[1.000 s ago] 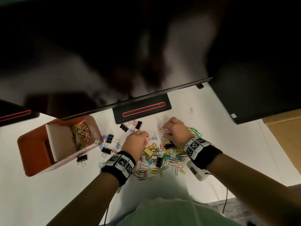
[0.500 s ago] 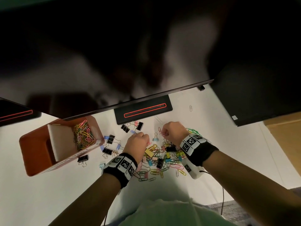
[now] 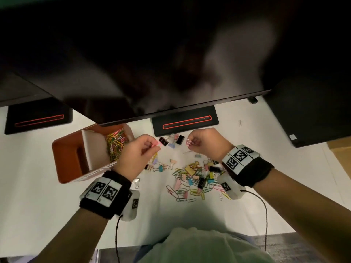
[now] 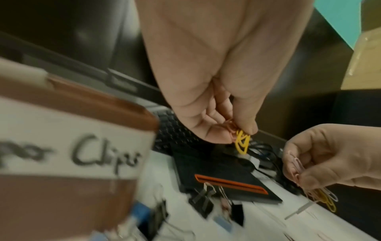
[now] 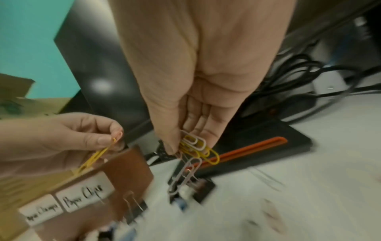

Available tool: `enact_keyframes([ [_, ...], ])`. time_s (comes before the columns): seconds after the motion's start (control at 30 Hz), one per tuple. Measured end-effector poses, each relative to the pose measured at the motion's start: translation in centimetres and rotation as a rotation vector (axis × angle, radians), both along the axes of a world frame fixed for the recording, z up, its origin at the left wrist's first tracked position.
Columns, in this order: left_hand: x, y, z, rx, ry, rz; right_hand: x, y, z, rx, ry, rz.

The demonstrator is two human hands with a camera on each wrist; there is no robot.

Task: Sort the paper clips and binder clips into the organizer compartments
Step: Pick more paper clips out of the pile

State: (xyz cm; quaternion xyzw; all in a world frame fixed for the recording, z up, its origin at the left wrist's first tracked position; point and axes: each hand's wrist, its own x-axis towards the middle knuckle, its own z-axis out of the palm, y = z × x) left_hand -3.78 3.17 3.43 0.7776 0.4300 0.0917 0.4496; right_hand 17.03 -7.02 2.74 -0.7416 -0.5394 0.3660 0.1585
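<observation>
From head height we look steeply down on the organizer (image 3: 66,160); our wrist views sit close beside it, facing the monitors, sharing its labelled wall.

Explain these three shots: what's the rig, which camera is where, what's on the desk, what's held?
No machine here: a person works with bare hands, wearing black wristbands with printed square markers.

The head view looks down from a head-worn camera. The other two come from cameras on each wrist, looking along the hand.

On the white desk lies a mixed pile of coloured wire paper clips and binder clips. To the left stands an orange-brown box organizer; one compartment, labelled "Paper Clips", already holds paper clips.

The left hand pinches yellow and pink paper clips in its fingers. The right hand pinches a bunch of white and yellow paper clips, some dangling linked. Both hands are raised above the desk.
</observation>
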Motion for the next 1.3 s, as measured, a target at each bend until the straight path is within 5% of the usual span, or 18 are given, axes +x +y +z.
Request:
enact_keyframes([
  [0.3, -8.3, 5.7, 1.5, 0.08, 0.056, 0.395, -11.5, 10.6, 4.5, 0.263, 0.219, 0.028],
  [0.53, -10.1, 7.1, -0.2, 0.023, 0.153, 0.329, -16.0, 13.4, 1.4, 0.102, 0.229, -0.023],
  [0.7, -8.5, 4.6, 1.4, 0.05, -0.026, 0.299, -11.7, 8.7, 1.2, 0.185, 0.31, -0.071],
  [0.83, -4.3, 1.6, 1.1, 0.097, -0.075, 0.11, -5.5, 3.3, -0.5, 0.194, 0.176, -0.163],
  [1.03, 4.8, -2.6, -1.8, 0.137, -0.001, -0.298, 5.2, -4.3, -3.4, 0.056, -0.157, -0.315],
  [1.3, 13.3, -3.7, -5.1, 0.244, 0.304, -0.619, 13.6, -6.1, -6.0, -0.099, -0.223, -0.267],
])
